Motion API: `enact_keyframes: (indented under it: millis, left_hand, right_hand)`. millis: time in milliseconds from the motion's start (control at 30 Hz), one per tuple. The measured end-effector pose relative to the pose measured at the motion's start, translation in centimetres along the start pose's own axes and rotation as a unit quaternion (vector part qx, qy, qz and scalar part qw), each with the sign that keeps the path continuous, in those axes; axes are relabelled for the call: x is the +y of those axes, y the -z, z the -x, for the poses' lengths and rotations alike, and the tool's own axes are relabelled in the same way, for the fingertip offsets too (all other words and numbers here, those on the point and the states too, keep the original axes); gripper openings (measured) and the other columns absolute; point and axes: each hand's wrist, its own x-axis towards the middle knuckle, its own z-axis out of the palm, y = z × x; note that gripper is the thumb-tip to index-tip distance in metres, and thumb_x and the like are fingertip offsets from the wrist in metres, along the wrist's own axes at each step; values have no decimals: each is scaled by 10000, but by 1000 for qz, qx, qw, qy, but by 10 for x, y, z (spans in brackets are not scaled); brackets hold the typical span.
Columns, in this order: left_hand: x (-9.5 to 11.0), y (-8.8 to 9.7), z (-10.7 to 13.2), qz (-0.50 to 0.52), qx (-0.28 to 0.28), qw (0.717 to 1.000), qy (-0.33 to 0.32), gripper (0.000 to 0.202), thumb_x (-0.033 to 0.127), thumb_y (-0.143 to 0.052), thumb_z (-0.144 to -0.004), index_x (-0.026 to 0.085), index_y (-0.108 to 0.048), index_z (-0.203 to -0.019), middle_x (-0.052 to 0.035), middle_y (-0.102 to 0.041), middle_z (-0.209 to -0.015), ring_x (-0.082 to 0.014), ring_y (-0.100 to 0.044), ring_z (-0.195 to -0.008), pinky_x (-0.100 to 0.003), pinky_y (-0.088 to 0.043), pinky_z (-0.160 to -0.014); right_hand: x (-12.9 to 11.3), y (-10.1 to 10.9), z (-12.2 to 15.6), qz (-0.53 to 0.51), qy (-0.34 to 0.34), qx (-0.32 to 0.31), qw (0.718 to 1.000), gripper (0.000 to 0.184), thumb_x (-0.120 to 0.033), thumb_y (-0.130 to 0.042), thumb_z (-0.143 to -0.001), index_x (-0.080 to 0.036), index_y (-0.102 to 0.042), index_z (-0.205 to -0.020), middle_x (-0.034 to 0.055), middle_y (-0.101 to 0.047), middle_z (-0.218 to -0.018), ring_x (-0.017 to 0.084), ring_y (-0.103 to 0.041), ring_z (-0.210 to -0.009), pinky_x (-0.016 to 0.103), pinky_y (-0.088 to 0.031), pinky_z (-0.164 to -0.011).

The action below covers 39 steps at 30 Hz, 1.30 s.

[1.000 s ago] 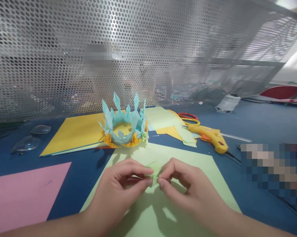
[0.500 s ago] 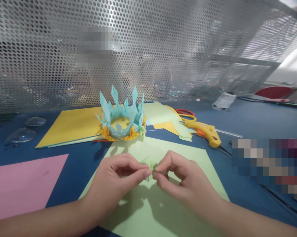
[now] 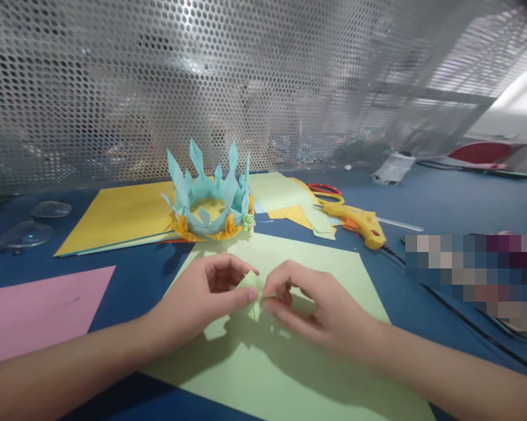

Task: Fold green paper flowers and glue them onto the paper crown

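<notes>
A small piece of folded light green paper [image 3: 254,311] is held just above the large green sheet [image 3: 307,368]. My left hand [image 3: 210,292] pinches it, with the thumb across its near face and the fingers behind. My right hand [image 3: 320,301] is closed at the right edge of the same piece, thumb and index finger together; its fingertips partly hide that edge. Beyond my hands stands a light blue paper crown [image 3: 206,224] with tall points. Folded orange paper flowers [image 3: 230,230] and a small green one [image 3: 248,221] sit round its base.
Yellow sheets [image 3: 114,216] lie behind left, a pink sheet [image 3: 48,310] at left near clear glasses [image 3: 26,235]. Behind right are paper scraps [image 3: 289,216], scissors [image 3: 329,197] and a yellow glue gun [image 3: 355,221] with a black cord [image 3: 469,324]. A perforated metal screen [image 3: 245,88] borders the back.
The folded green paper has turned and shows a flatter, pointed face in my left fingers. My left fingers have opened wider around it. The whole view has shifted slightly.
</notes>
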Motion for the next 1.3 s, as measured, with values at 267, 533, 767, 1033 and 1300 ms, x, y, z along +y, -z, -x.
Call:
enact_keyframes:
  millis: [267,533,767,1033,1300]
  left_hand:
    - [5,2,0,1,-43,999,11,181,212,-766,-680,173,-615,-772,54,-579,-604,-86,-537,-572,-178,-411,-537]
    - [4,2,2,-46,-83,995,6,155,196,-776,-660,176,-631,-711,67,-549,-544,-67,-491,-505,-153,-374,-474]
    - [2,3,-1,-58,-85,995,0,161,244,-776,-685,184,-648,-762,38,-606,-593,-92,-543,-561,-170,-417,-526]
    - [3,5,0,-51,-97,994,17,136,266,-759,-711,186,-656,-753,-17,-683,-701,-146,-611,-635,-225,-444,-572]
    - [2,3,-1,-22,-76,997,20,111,237,-776,-685,201,-712,-768,18,-661,-621,-109,-561,-584,-188,-432,-552]
  right_hand:
    - [4,3,3,157,181,49,970,47,-184,-667,-844,-192,-698,-810,-5,-429,-770,96,-477,-649,193,-443,-550]
    - [-5,2,8,170,193,5,966,103,-129,-654,-806,-198,-662,-732,-15,-557,-677,84,-490,-552,218,-421,-516]
    - [-15,-1,6,36,-32,5,999,107,-101,-662,-745,-179,-651,-672,-15,-510,-687,95,-501,-593,226,-440,-537]
    - [-13,1,5,28,-24,3,999,155,-109,-651,-782,-205,-593,-890,-9,-542,-753,116,-498,-654,246,-462,-604]
    - [-14,-3,3,-55,-136,12,989,214,-126,-639,-760,-215,-509,-904,-24,-522,-783,99,-473,-647,226,-459,-595]
